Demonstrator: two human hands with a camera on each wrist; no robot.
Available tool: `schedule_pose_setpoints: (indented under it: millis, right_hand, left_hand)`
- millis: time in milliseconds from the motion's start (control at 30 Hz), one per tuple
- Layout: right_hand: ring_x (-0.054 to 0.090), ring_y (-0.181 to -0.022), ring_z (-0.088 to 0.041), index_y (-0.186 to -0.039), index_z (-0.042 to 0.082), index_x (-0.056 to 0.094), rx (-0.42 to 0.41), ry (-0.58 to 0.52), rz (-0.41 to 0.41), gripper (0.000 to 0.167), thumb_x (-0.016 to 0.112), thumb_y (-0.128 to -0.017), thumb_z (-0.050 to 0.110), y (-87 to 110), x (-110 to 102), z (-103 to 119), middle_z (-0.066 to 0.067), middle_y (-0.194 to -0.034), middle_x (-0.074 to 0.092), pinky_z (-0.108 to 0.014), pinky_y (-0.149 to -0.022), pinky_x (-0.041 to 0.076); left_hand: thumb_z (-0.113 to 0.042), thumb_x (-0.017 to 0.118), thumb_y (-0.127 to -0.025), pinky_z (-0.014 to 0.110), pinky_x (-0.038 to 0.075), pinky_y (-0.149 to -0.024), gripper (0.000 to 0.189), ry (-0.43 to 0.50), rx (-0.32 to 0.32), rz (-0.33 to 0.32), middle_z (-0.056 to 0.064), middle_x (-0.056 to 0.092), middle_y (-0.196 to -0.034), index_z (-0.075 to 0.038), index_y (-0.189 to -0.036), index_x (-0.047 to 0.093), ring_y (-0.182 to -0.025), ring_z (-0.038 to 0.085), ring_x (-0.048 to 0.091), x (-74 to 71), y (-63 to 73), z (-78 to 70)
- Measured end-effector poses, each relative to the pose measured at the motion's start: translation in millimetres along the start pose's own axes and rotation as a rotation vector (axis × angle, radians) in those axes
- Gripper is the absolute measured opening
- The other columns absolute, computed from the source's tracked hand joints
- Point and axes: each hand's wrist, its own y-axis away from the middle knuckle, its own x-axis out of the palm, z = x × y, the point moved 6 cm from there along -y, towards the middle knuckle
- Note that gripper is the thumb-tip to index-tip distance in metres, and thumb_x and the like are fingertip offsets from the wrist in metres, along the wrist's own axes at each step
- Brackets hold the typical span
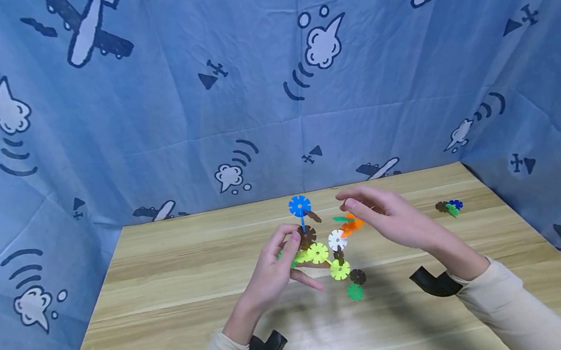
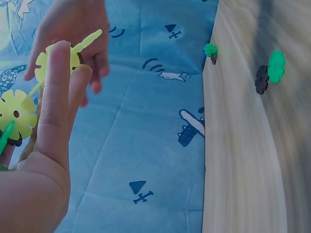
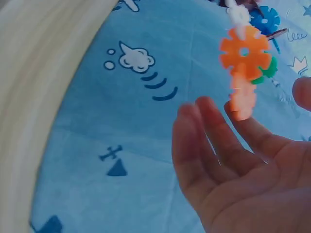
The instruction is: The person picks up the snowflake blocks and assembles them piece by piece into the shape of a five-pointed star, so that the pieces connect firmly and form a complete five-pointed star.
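Observation:
My left hand (image 1: 274, 271) pinches a chain of joined plastic snowflake discs between thumb and fingers, above the table. The chain has yellow-green discs (image 1: 318, 253), a brown disc (image 1: 308, 236), an upright blue disc (image 1: 299, 206), a white disc (image 1: 337, 240) and orange discs (image 1: 351, 226). A green disc is partly hidden by the left fingers. Beside the orange end, my right hand (image 1: 391, 218) has its fingers loosely bent and apart. In the right wrist view, the lower orange disc (image 3: 243, 99) overlaps a fingertip; whether they touch I cannot tell.
On the wooden table (image 1: 170, 298), a black disc (image 1: 358, 277) and a green disc (image 1: 355, 292) lie together below the chain. A small cluster of brown, blue and green discs (image 1: 450, 207) lies at the right. Blue printed cloth (image 1: 253, 99) hangs behind and beside the table.

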Motion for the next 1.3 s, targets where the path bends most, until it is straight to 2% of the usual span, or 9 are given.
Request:
schedule_pose_setpoints:
  millis: [167, 300, 400, 667, 800, 900, 1033, 1167, 1300]
  right_hand:
    - [0.068, -0.091, -0.023, -0.131, 0.008, 0.059, 0.069, -0.184, 0.018, 0.034, 0.051, -0.108, 0.030, 6.3, 6, -13, -0.013, -0.117, 0.068, -0.034, -0.084, 0.059]
    - [0.070, -0.090, -0.022, -0.126, 0.004, 0.061, 0.089, -0.276, -0.023, 0.031, 0.056, -0.106, 0.026, 9.6, 9, -18, -0.013, -0.108, 0.069, -0.030, -0.085, 0.059]
    - [0.070, -0.088, -0.022, -0.124, 0.005, 0.063, 0.090, -0.267, -0.066, 0.029, 0.058, -0.105, 0.025, 11.1, 8, -18, -0.011, -0.104, 0.069, -0.030, -0.086, 0.059]
    - [0.069, -0.082, -0.023, -0.119, 0.006, 0.066, 0.038, -0.231, -0.114, 0.022, 0.061, -0.103, 0.021, 11.0, 5, -14, -0.011, -0.095, 0.070, -0.029, -0.077, 0.060]
    - [0.068, -0.079, -0.020, -0.117, 0.006, 0.067, 0.012, -0.209, -0.116, 0.021, 0.061, -0.103, 0.021, 10.3, 5, -12, -0.010, -0.094, 0.071, -0.028, -0.074, 0.060]
    - [0.067, -0.078, -0.020, -0.115, 0.006, 0.068, -0.002, -0.195, -0.119, 0.019, 0.062, -0.103, 0.020, 10.3, 4, -11, -0.010, -0.092, 0.070, -0.028, -0.072, 0.059]
    - [0.066, -0.076, -0.020, -0.114, 0.006, 0.069, -0.016, -0.178, -0.123, 0.018, 0.062, -0.102, 0.018, 11.1, 3, -8, -0.012, -0.091, 0.069, -0.028, -0.070, 0.059]
    - [0.065, -0.075, -0.018, -0.114, 0.007, 0.069, -0.020, -0.165, -0.125, 0.018, 0.062, -0.102, 0.018, 12.0, 3, -6, -0.011, -0.091, 0.069, -0.027, -0.069, 0.058]
    - [0.065, -0.075, -0.018, -0.114, 0.008, 0.070, -0.020, -0.172, -0.127, 0.017, 0.063, -0.102, 0.018, 13.8, 3, -4, -0.011, -0.090, 0.069, -0.027, -0.068, 0.058]
  left_hand:
    - [-0.038, 0.040, -0.110, 0.052, 0.064, -0.072, 0.033, 0.020, 0.040, -0.003, 0.013, 0.050, -0.139, -0.010, -0.129, 0.047, -0.068, 0.039, 0.075, -0.1, -1.7, -4.1]
    - [-0.034, 0.040, -0.111, 0.050, 0.064, -0.071, 0.031, 0.016, 0.038, -0.011, 0.016, 0.050, -0.135, -0.009, -0.128, 0.044, -0.065, 0.037, 0.074, 1.4, -2.4, -3.3]
    - [-0.034, 0.040, -0.111, 0.051, 0.064, -0.069, 0.030, 0.021, 0.036, -0.009, 0.019, 0.055, -0.129, -0.008, -0.127, 0.042, -0.073, 0.036, 0.076, 2.9, -3.1, -1.9]
    - [-0.028, 0.042, -0.111, 0.055, 0.063, -0.065, 0.026, 0.026, 0.025, -0.009, 0.028, 0.065, -0.118, -0.006, -0.125, 0.037, -0.074, 0.044, 0.074, 2.6, -3.2, 4.0]
    - [-0.024, 0.045, -0.110, 0.060, 0.060, -0.063, 0.029, 0.014, 0.008, -0.019, 0.025, 0.066, -0.118, -0.012, -0.135, 0.036, -0.083, 0.031, 0.077, 1.3, -2.9, 6.5]
    - [-0.025, 0.046, -0.110, 0.062, 0.059, -0.066, 0.040, 0.016, -0.009, -0.011, 0.024, 0.066, -0.118, -0.022, -0.147, 0.031, -0.080, 0.023, 0.077, 0.8, -1.8, 7.6]
    - [-0.024, 0.046, -0.110, 0.064, 0.058, -0.066, 0.050, 0.067, 0.034, 0.050, 0.029, 0.064, -0.122, -0.025, -0.155, 0.024, -0.084, 0.028, 0.077, 3.2, -0.4, 4.2]
    - [-0.031, 0.040, -0.111, 0.062, 0.060, -0.063, 0.047, 0.113, 0.084, 0.090, 0.034, 0.061, -0.124, -0.017, -0.153, 0.025, -0.093, 0.033, 0.075, 6.1, 0.1, -0.3]
    - [-0.047, 0.035, -0.109, 0.062, 0.060, -0.063, 0.050, 0.090, 0.040, 0.028, 0.030, 0.058, -0.131, -0.020, -0.151, 0.028, -0.092, 0.031, 0.075, 5.7, -0.5, 0.6]
